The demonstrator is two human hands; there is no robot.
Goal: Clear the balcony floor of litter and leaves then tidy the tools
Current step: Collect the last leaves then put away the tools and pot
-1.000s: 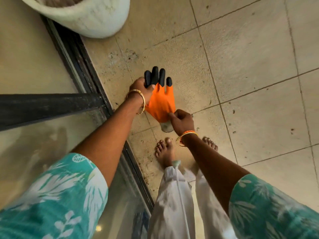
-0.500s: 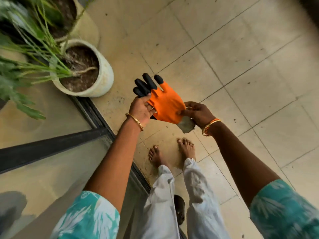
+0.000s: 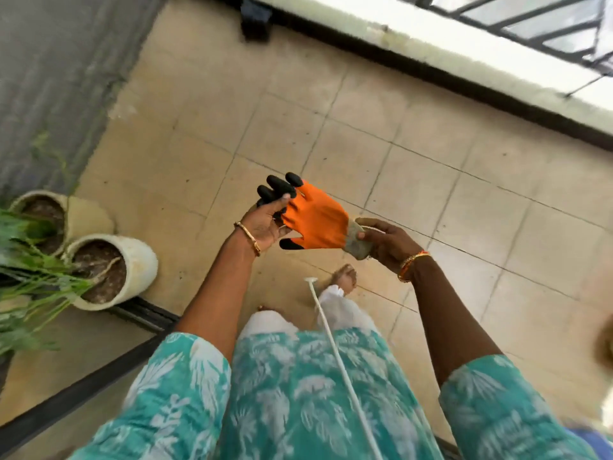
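Both forearms reach forward and down from teal patterned sleeves, converging in front of the body above the tiled balcony floor (image 3: 431,180); the left hand (image 3: 265,224) is turned palm up with a gold bangle at the wrist, its thumb and fingers pinching the finger end of an orange glove (image 3: 315,220); the right hand (image 3: 384,242), wearing orange and gold bangles, has its fingers curled round the grey cuff (image 3: 356,240) of the same glove, gripping it from the side; the glove is stretched between the two hands, held in the air; its long axis runs roughly from the right hand up and across to the left hand, the black fingertips pointing past the left hand and away from the body, the black thumb tip hanging below; beyond the left forearm's outer side stand two pale plant pots (image 3: 132,267) with green leaves; a thin white rod (image 3: 335,343) slants below the hands, across the person's clothing.
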